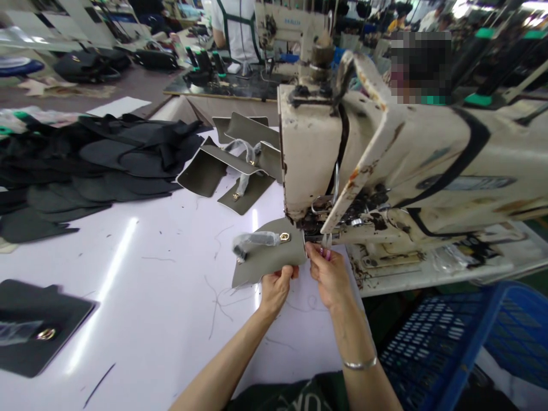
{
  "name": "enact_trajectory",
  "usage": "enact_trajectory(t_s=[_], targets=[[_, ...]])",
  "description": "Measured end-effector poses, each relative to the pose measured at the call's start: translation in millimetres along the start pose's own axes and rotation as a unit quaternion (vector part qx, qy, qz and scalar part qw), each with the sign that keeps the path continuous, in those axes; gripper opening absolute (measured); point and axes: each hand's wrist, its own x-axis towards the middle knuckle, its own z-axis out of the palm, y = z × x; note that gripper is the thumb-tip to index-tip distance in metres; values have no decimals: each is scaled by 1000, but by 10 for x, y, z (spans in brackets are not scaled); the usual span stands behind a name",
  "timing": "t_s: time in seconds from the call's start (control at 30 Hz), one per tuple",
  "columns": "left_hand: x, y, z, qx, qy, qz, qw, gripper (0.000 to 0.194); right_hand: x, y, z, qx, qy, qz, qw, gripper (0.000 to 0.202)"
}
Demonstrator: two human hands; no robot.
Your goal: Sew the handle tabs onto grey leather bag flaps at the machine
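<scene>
An olive-grey bag panel (274, 251) lies under the head of a sewing machine (327, 154), its right edge at the presser foot. On it are a plastic-wrapped strap (257, 240) and a gold-coloured buckle (284, 236). My left hand (276, 289) pinches the panel's lower edge, thumb on top. Closed at the panel's right edge, close beside the presser foot, is my right hand (327, 274). Something small and pink (325, 253) shows among its fingers; I cannot make out what it is. The needle point is hidden.
Several olive panels (246, 191) lie behind the work. Stacked black pieces (107, 165) cover the table's far left, and a dark panel with a buckle (32, 325) lies nearer. A blue plastic basket (462, 337) stands at the lower right. A person (237, 31) is in the background.
</scene>
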Motion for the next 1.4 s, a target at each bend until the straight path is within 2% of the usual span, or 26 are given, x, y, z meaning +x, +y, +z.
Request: enact_trajectory(t_s=[0.13,0.23,0.4,0.47,0.6,0.67,0.83,1.03,1.2,1.4], targets=[[-4,60,55,-19,16,-37,999,51,-2,-33,-38,-34,3,-13,999,33],[-36,98,91,-75,20,-61,995,46,-10,-86,-52,-81,17,-44,996,32],[-81,170,95,-132,26,-84,987,40,-36,-126,-52,-220,26,-100,970,32],[-77,226,76,-142,21,-91,986,40,-24,-118,-43,-238,18,-114,964,27],[-29,336,7,-213,-56,-158,962,40,22,-107,-26,-169,2,-83,982,25],[-4,351,-31,-224,-77,-193,952,42,24,-117,-29,-155,-1,-68,986,26],[2,265,-71,-188,-61,-200,960,42,-50,-137,-86,-152,7,-33,988,34],[-53,210,-18,-147,-25,-197,969,44,-146,-81,-164,-107,17,4,994,37],[-51,257,-13,-142,-36,-167,975,48,-200,-43,-166,-92,16,6,996,39],[-39,282,-37,-137,-42,-195,970,48,-227,-59,-170,-98,8,11,995,39]])
